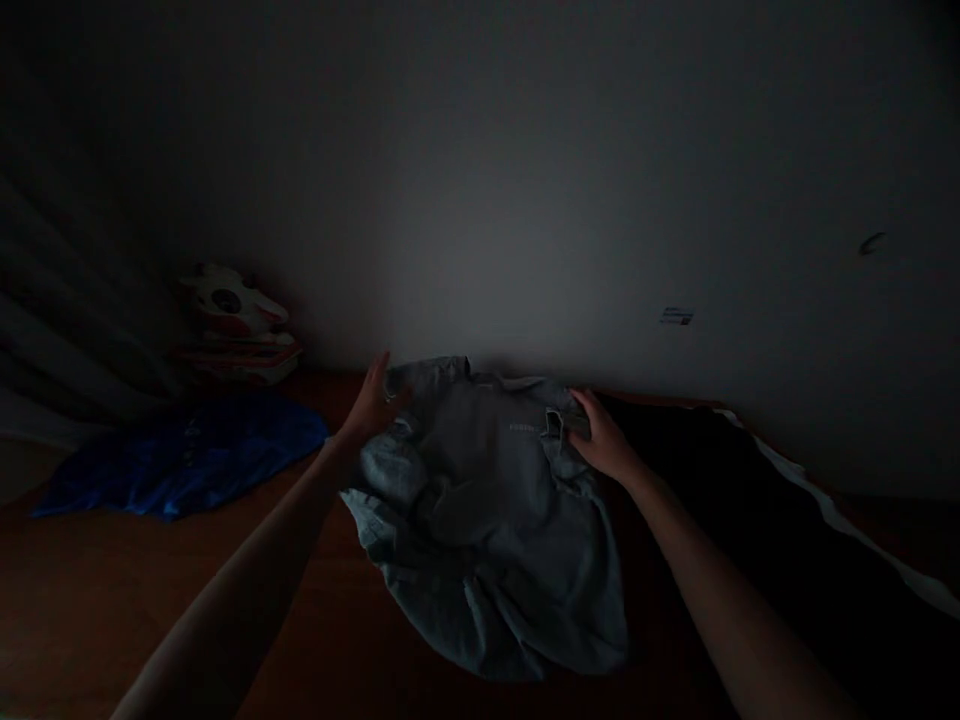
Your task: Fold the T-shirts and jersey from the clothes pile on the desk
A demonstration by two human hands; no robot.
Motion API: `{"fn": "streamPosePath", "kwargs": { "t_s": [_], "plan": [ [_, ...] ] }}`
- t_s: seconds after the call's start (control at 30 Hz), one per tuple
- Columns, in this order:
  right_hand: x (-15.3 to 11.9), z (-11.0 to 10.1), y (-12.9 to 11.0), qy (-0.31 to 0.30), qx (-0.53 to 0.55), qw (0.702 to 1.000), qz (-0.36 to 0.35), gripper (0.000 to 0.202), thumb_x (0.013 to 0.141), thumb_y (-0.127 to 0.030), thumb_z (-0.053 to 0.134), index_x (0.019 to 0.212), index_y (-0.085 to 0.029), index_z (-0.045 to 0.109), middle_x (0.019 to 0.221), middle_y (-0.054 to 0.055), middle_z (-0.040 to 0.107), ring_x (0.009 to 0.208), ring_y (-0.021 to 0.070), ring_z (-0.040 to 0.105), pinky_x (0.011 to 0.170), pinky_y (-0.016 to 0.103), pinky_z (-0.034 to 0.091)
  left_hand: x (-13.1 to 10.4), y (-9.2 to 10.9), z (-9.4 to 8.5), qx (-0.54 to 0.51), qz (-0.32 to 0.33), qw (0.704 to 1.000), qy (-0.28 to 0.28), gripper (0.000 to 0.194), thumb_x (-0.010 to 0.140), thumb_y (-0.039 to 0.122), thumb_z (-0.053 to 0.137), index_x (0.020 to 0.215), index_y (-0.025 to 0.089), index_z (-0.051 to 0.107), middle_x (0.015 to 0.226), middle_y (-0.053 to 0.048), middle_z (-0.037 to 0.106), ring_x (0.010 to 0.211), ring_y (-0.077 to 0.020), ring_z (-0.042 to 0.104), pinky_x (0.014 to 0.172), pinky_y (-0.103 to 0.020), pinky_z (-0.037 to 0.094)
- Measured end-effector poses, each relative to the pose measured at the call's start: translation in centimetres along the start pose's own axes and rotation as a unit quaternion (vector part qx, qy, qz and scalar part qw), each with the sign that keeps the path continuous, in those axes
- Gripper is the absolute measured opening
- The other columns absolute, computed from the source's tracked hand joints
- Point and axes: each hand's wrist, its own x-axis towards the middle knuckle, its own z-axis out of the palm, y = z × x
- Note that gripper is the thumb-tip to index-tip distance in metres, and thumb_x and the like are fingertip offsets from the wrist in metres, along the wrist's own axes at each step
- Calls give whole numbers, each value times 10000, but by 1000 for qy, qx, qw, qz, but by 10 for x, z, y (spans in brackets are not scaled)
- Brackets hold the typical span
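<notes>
1. Up goes the wall (517, 220), biggest thing here, closing off the far side; the shirt's top edge lies just beside its foot, so there is little reach beyond.
2. Below it, the brown tabletop (97, 600); bare wood shows at the near left, the roomiest stretch for moving, with only the left forearm over it.
3. Black cloth (705, 470) with a pale edge hems in the right side; a narrow strip of wood seems to part it from the shirt lower down, though it's murky there.
4. Centre stage, the grey shirt (517, 500), between both arms; laid out with its lettering upward, so the spreading looks partly done; the lower part is bunched and the left side rumpled, so I'd judge smoothing is left.
5. Blue fabric (202, 455) off to the left, near the left hand yet apart from the shirt.
6. Behind that, a toy (232, 305) against the wall, well out of the way.
7. Left hand (373, 402) at the upper left sleeve; blurred, can't tell whether its fingers grip; right hand (600, 438) at the other sleeve, fingers seemingly clamped on the cloth beside its opening.
</notes>
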Motion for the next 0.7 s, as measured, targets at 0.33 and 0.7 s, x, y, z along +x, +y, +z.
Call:
{"fn": "streamPosePath", "kwargs": {
  "t_s": [0.33, 0.7],
  "plan": [
    [-119, 47, 57, -32, -184, 979, -85, 506, 948, -540, 521, 1330, -219, 604, 1457, 164, 563, 1346, 309, 533, 1101, 520, 433, -161, -3, 46, 238, 75, 952, -178, 687, 890, 615, 582, 1464, 242, 516, 1559, -190, 450, 1419, -406, 428, 1152, -632, 312],
    [-152, 48, 61, 91, -130, 984, -79, 375, 960, -424, 470, 1145, -181, 688, 1266, 182, 669, 1174, 309, 637, 1017, 503, 501, -180, -42, -15, 195, 108, 962, -157, 443, 961, 414, 474, 1343, 227, 599, 1428, -136, 579, 1302, -313, 546, 1112, -494, 418]
  ]
}}
